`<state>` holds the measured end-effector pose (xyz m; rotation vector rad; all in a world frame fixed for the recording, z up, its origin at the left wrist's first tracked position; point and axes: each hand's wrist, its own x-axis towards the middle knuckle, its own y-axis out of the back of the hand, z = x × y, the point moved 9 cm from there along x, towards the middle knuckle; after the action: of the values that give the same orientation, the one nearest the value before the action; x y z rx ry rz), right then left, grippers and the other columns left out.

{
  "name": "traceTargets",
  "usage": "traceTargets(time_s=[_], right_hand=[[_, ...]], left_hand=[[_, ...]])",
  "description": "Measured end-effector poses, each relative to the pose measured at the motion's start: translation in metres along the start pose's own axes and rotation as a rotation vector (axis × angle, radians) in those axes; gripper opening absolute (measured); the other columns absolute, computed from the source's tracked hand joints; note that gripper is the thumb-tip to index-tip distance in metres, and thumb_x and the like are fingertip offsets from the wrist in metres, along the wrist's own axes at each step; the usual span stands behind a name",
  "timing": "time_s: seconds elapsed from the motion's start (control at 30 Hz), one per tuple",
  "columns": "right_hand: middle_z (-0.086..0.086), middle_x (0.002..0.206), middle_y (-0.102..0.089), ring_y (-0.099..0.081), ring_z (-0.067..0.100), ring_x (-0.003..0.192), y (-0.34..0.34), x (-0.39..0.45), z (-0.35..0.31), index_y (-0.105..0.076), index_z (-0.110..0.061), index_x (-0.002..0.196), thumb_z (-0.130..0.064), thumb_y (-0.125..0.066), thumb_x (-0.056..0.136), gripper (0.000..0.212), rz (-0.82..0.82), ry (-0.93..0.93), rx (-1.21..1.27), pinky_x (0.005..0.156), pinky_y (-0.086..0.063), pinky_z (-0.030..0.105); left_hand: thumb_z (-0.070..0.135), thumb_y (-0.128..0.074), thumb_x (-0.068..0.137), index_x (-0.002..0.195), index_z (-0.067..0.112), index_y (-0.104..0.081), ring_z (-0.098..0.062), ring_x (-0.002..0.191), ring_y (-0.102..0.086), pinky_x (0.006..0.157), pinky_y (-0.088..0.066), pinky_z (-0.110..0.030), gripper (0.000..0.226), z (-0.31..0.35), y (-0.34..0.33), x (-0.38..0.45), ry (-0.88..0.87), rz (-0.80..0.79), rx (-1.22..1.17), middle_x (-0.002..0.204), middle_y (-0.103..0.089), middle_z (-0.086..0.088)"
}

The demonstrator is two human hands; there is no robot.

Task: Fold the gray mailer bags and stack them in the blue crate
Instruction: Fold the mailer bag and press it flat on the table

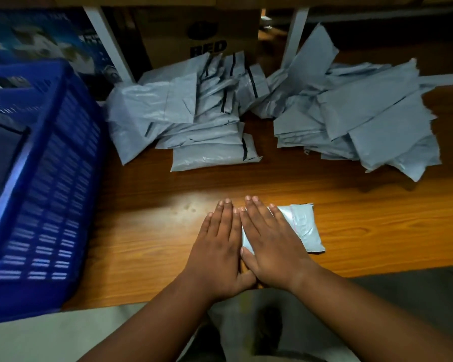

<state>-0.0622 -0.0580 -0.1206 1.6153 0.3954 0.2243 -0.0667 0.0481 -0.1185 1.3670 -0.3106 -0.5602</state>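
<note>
Meanwhile both flat hands, left [218, 246] and right [273, 241], press a folded mailer [302, 228] beside the blue crate [45, 163].

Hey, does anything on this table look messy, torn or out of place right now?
Mostly the right pile of gray mailer bags: it sprawls loosely, bags lying at all angles, some edges ragged. The left pile is tidier but also fanned out. The folded bag under both flat hands looks fine.

Crate [45, 163] — blue slotted plastic; bags [194, 111] — grey, slightly glossy plastic film; table [377, 231] of smooth wood grain.
</note>
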Motion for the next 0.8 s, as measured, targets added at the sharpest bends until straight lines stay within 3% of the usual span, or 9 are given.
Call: traceTargets(time_s=[0.13,0.33,0.43,0.57,0.7,0.8], right_hand=[[0.013,0.179,0.003,0.009,0.026,0.165,0.000,0.000,0.000,-0.014,-0.011,0.171,-0.059,-0.036,0.103,0.086,0.024,0.001,0.021,0.133,-0.006,0.052],[0.009,0.179,0.002,0.008,0.023,0.165,0.007,-0.003,0.004,-0.013,-0.013,0.171,-0.055,-0.028,0.108,0.078,-0.027,-0.023,0.089,0.133,-0.006,0.050],[0.013,0.179,-0.004,0.002,0.027,0.165,0.014,-0.010,0.019,-0.015,-0.010,0.170,-0.052,-0.025,0.108,0.075,-0.020,-0.070,0.073,0.133,-0.003,0.048],[0.017,0.176,-0.020,-0.012,0.031,0.164,0.015,-0.020,0.031,-0.029,-0.008,0.167,-0.051,-0.028,0.108,0.073,0.011,-0.064,-0.006,0.132,-0.012,0.051],[0.010,0.179,-0.004,0.006,0.024,0.165,0.021,-0.021,0.047,-0.016,-0.014,0.171,-0.059,-0.023,0.104,0.081,0.006,-0.056,0.042,0.133,0.003,0.050],[0.008,0.179,0.002,0.011,0.022,0.165,0.019,-0.023,0.054,-0.011,-0.016,0.171,-0.063,-0.027,0.102,0.086,0.005,-0.041,0.036,0.133,0.000,0.051]], left_hand=[[0.063,-0.034,0.097,0.168,0.005,0.004,-0.032,0.163,0.018,0.132,-0.007,-0.053,0.099,0.000,-0.002,0.000,-0.023,0.018,-0.001,0.175,0.014,-0.022],[0.064,-0.025,0.099,0.169,0.006,-0.004,-0.032,0.164,0.010,0.130,-0.013,-0.056,0.093,-0.003,-0.001,-0.002,0.004,-0.002,-0.009,0.176,0.007,-0.020],[0.068,-0.030,0.095,0.169,0.005,-0.007,-0.035,0.164,0.009,0.130,-0.009,-0.058,0.099,0.003,0.004,0.002,0.059,-0.034,0.022,0.175,0.010,-0.020],[0.081,-0.036,0.089,0.169,0.007,0.001,-0.031,0.162,0.020,0.131,-0.003,-0.057,0.115,0.038,0.012,0.012,-0.018,-0.029,0.074,0.175,0.014,-0.019],[0.096,-0.032,0.081,0.167,0.003,0.006,-0.033,0.161,0.024,0.130,-0.002,-0.058,0.132,0.054,0.013,0.023,-0.014,-0.038,0.066,0.173,0.021,-0.021],[0.103,-0.027,0.079,0.167,0.001,0.003,-0.036,0.162,0.019,0.130,-0.008,-0.059,0.137,0.061,0.013,0.028,-0.048,-0.009,0.052,0.174,0.017,-0.023]])
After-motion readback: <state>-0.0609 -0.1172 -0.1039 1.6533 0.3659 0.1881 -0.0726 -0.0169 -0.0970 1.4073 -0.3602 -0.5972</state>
